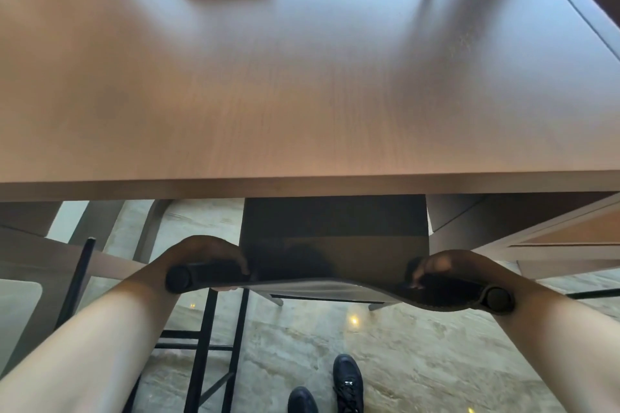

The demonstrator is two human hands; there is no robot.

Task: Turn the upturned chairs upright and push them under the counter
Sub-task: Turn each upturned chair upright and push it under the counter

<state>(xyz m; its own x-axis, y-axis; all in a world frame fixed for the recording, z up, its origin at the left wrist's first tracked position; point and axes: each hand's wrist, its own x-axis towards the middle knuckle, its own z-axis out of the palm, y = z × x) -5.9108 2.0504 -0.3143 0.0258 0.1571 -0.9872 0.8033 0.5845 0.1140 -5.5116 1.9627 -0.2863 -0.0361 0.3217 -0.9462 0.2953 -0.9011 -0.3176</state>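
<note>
Gripping the chair [335, 265] by its backrest, the left hand [204, 255] and right hand [446, 266] each have fingers curled tight over one end of the top rail. That rail's long axis runs nine to three o'clock. The seat lies at twelve o'clock from the fingers, partly under the counter [302, 77], so the push probably goes straight toward twelve. One chair is held; two hands, equally near.

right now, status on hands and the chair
Left hand and right hand both gripping chair backrest. Chair upright, seat partly under counter. Nothing seen blocking it.
</note>
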